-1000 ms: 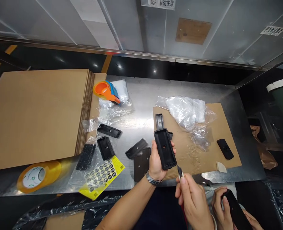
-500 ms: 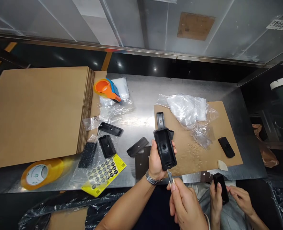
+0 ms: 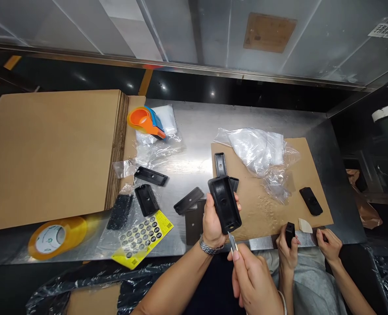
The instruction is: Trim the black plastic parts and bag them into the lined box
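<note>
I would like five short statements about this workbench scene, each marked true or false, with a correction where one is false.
1. The left hand holds a black rectangular plastic shell. True.
2. The right hand holds a thin metal blade near the shell's lower end. True.
3. The orange tape dispenser lies on the brown cardboard sheet. False: it lies by the flat cardboard stack.
4. The yellow sticker sheet is held in the right hand. False: it lies on the steel table.
5. A co-worker's hand holds a small black part. True.
</note>
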